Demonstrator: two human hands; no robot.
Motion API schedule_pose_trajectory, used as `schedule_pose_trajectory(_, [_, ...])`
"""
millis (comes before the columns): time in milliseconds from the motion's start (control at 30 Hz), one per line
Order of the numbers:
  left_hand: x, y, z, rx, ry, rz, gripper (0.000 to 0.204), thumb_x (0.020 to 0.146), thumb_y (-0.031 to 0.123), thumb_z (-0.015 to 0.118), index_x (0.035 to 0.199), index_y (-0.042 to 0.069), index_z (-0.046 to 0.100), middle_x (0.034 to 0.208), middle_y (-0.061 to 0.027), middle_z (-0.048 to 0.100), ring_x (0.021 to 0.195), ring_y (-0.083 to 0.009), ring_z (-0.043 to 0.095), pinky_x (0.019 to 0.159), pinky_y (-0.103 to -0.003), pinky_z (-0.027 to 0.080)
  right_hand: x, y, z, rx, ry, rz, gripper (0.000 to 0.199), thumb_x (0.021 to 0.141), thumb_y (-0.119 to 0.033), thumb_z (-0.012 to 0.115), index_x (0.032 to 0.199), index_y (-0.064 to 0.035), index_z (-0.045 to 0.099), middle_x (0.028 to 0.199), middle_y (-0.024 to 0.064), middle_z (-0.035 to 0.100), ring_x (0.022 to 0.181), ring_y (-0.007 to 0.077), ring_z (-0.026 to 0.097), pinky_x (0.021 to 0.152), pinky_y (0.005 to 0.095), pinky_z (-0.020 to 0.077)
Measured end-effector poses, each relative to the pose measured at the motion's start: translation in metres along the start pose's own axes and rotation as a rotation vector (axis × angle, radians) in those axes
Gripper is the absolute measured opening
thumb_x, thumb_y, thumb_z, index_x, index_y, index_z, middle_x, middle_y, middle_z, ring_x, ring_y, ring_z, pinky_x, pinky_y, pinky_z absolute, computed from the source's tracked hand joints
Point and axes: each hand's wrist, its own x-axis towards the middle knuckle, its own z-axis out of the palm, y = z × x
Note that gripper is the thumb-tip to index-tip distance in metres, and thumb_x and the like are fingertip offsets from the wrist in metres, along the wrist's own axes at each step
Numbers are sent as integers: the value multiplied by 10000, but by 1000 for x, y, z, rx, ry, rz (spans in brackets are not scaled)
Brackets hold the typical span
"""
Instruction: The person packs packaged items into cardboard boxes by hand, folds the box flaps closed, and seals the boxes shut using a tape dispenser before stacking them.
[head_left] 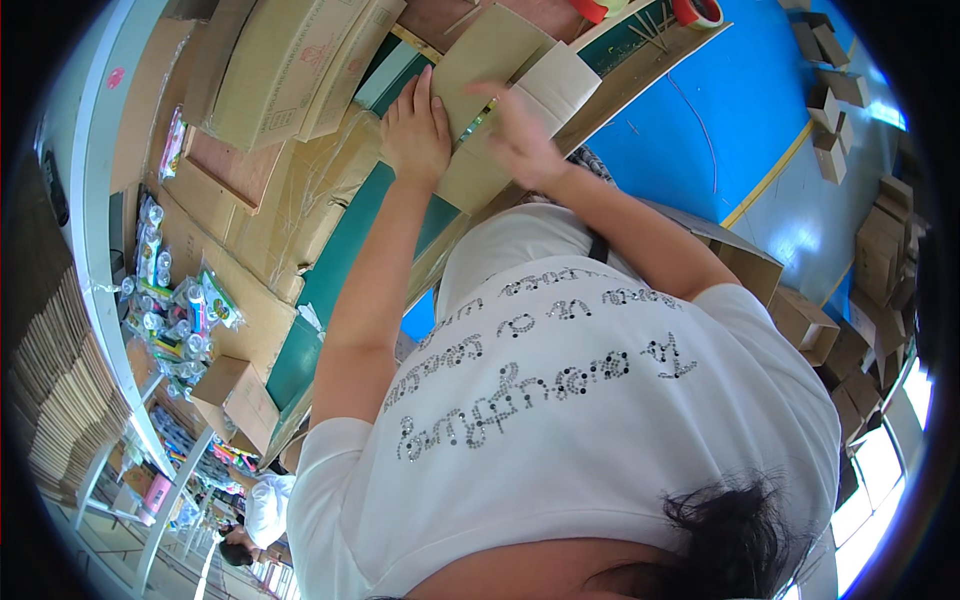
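Observation:
A cardboard box (pixel 488 48) lies at the table's edge in front of me, its flaps partly spread. Through the narrow gap between the flaps, something shiny with green and yellow (pixel 477 121) shows; its kind cannot be made out. My left hand (pixel 417 132) rests flat on the box's left side, fingers stretched out and holding nothing. Over the right-hand flap is my right hand (pixel 520 138), slightly blurred, with thumb and fingers apart. A pale side flap (pixel 560 88) stands out beyond it.
Large printed cartons (pixel 290 70) stand to the left on the green-topped table (pixel 335 240). Farther left lie several clear-wrapped colourful items (pixel 170 310) and an open carton (pixel 235 398). Red tape rolls (pixel 697 12) sit at the far edge. Cardboard boxes (pixel 880 240) are on the right; another person (pixel 262 515) is at lower left.

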Motion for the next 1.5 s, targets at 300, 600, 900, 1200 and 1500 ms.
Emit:
schedule_pose_trajectory(300, [28, 51, 15, -6, -63, -285, 603, 939, 358, 437, 1325, -96, 341, 1323, -273, 428, 1291, -418, 349, 1074, -672, 131, 43, 39, -60, -1039, 236, -3, 742, 818, -264, 583, 1479, -105, 287, 1454, 185, 393, 1347, 369, 364, 1112, 491, 272])
schedule_pose_trajectory(600, [15, 64, 29, 297, 18, -214, 746, 961, 464, 344, 1379, -140, 215, 1385, -329, 305, 1306, -453, 281, 1069, -622, 150, 36, 34, -61, -743, 251, -57, 691, 706, -116, 584, 1373, -33, 421, 1413, 218, 434, 1239, 353, 493, 1021, 439, 394])
schedule_pose_trajectory(900, [18, 62, 29, 260, -10, -272, 777, 946, 480, 362, 1406, -121, 184, 1399, -315, 282, 1317, -461, 265, 1078, -629, 144, 60, 25, -54, -1094, 121, 108, 694, 844, -332, 588, 1452, -78, 366, 1209, 162, 557, 936, 290, 545, 814, 388, 435])
schedule_pose_trajectory(1200, [18, 68, 27, 186, 14, -238, 688, 907, 364, 479, 1374, -106, 296, 1331, -281, 386, 1274, -427, 334, 1104, -589, 145, 52, 37, -80, -1038, -125, 37, 774, 859, -366, 580, 1453, 37, 288, 1054, 170, 519, 961, 301, 516, 776, 421, 423])
schedule_pose_trajectory(1500, [11, 72, 20, 104, 49, -326, 635, 890, 324, 517, 1372, -51, 343, 1335, -235, 418, 1276, -389, 355, 1122, -563, 148, 131, 93, -167, -1132, 186, 2, 588, 860, -368, 607, 1254, 40, 455, 1225, 267, 494, 1133, 403, 472, 998, 483, 375])
